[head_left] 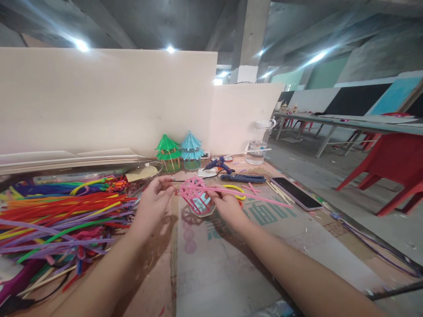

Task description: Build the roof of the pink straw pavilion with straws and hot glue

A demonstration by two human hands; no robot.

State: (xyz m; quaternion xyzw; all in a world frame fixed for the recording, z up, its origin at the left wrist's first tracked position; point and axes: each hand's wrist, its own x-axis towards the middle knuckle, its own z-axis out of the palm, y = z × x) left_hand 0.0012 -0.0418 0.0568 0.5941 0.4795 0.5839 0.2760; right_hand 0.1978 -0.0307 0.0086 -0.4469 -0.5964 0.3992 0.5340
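Pink frame (191, 188) sits off centre, toward 7 o'clock. Right hand (228, 208) has its grip clamped on a pink strip (264, 198) at the frame's 3; can't tell if left hand (153, 198), at 9, pinches anything. Squeezing hard could buckle the frame imo.

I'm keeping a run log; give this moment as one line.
left hand: beside pink frame; right hand: holding pink strip; behind: glue gun
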